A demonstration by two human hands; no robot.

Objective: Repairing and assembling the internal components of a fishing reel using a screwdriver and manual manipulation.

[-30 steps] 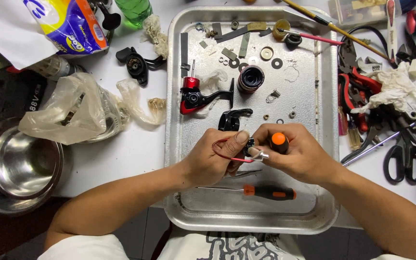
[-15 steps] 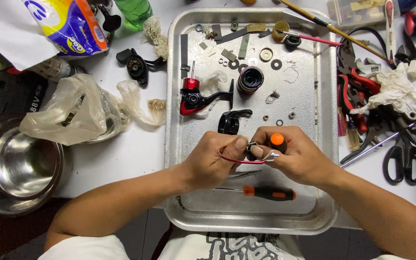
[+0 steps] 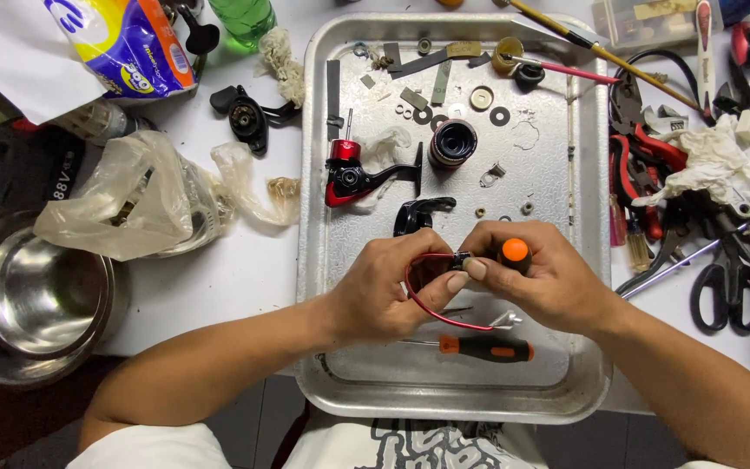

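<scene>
Over a metal tray point(image 3: 588, 217), my left hand point(image 3: 388, 291) pinches a small dark part point(image 3: 460, 260) with a thin red wire bail point(image 3: 423, 306) looping below it. My right hand point(image 3: 542, 276) grips an orange-capped screwdriver point(image 3: 515, 251), its tip pointed at that small part. The two hands touch at the fingertips. A second screwdriver point(image 3: 483, 347) with a black and orange handle lies in the tray just under my hands. A red and black fishing reel body point(image 3: 353, 176) and a dark spool point(image 3: 453, 143) rest farther up the tray.
Washers, screws and small metal pieces are scattered at the tray's far end. Pliers, scissors point(image 3: 722, 291) and a white rag point(image 3: 722, 169) crowd the right side. To the left sit a steel bowl point(image 3: 32, 300), a crumpled plastic bag point(image 3: 128, 204) and a black reel handle point(image 3: 245, 113).
The hands stay together over the tray with the small part and screwdriver; they have shifted only slightly, and the red wire loop hangs a little differently.
</scene>
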